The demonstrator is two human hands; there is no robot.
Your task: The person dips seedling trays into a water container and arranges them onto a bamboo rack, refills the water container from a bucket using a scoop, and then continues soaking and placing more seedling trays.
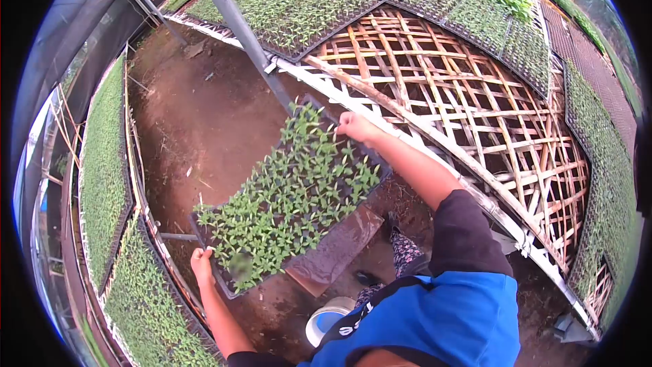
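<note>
A black seedling tray full of small green seedlings spans the space in front of me, tilted across the view. My left hand grips its near left edge, fingers curled over the rim. At the far right side, my right hand pinches the tray's edge beside the leaves. The undersides of both grips are hidden. Below the tray's right side is a flat brown board or slab, whose support I cannot make out.
A slatted bamboo bench stands to the right, bordered by a pale rail and more seedling trays. A grey metal post rises ahead. Along the left runs another bench of trays. A white bucket sits near my feet.
</note>
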